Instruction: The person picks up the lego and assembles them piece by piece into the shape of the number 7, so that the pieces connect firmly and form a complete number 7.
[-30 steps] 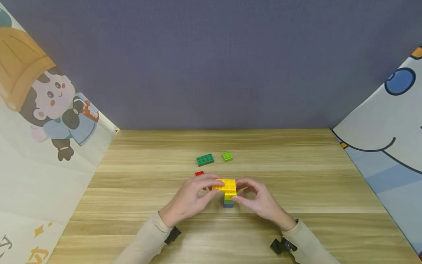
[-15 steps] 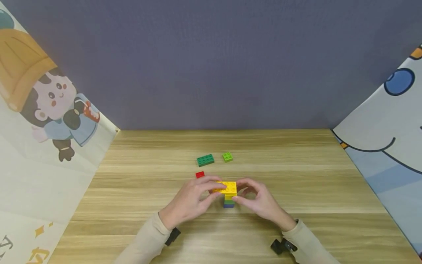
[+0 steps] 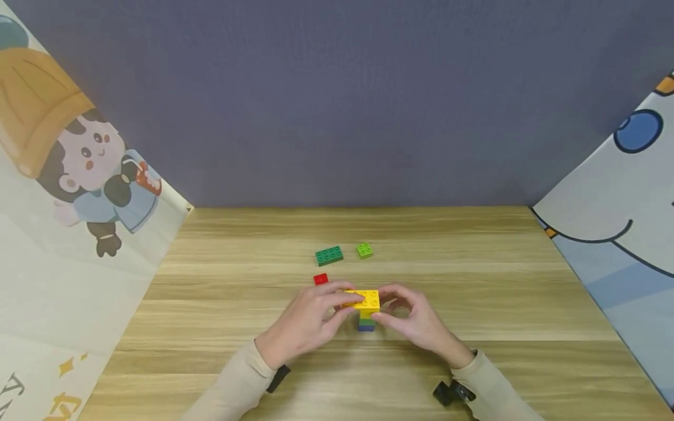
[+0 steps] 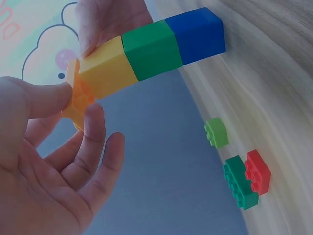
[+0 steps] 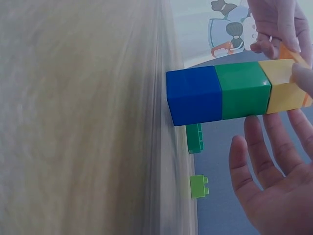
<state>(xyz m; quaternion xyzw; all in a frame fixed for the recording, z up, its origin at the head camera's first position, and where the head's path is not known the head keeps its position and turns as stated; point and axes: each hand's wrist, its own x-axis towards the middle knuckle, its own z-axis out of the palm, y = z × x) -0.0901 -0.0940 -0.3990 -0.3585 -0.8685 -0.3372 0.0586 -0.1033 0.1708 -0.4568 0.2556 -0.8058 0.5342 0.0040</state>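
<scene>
A tower stands upright on the table: a blue block (image 5: 195,98) at the bottom, a green block (image 5: 244,90) above it, then a yellow block (image 4: 108,68). My left hand (image 3: 302,320) pinches a thinner yellow studded brick (image 3: 371,299) between thumb and fingers at its left end. That brick lies across the tower's top and sticks out to the left. With thumb and fingers, my right hand (image 3: 418,323) holds the yellow block from the right side. Whether the top brick is fully seated cannot be told, as fingers hide part of the joint.
Beyond the hands lie a dark green studded brick (image 3: 329,255), a small lime green brick (image 3: 364,250) and a red brick (image 3: 320,279), which is close to my left fingers. They lie on a wooden table (image 3: 237,251), with a grey-blue panel (image 3: 358,105) behind.
The thin yellow brick has come down slightly onto the yellow block and covers more of it in the head view. My right hand has stayed in place.
</scene>
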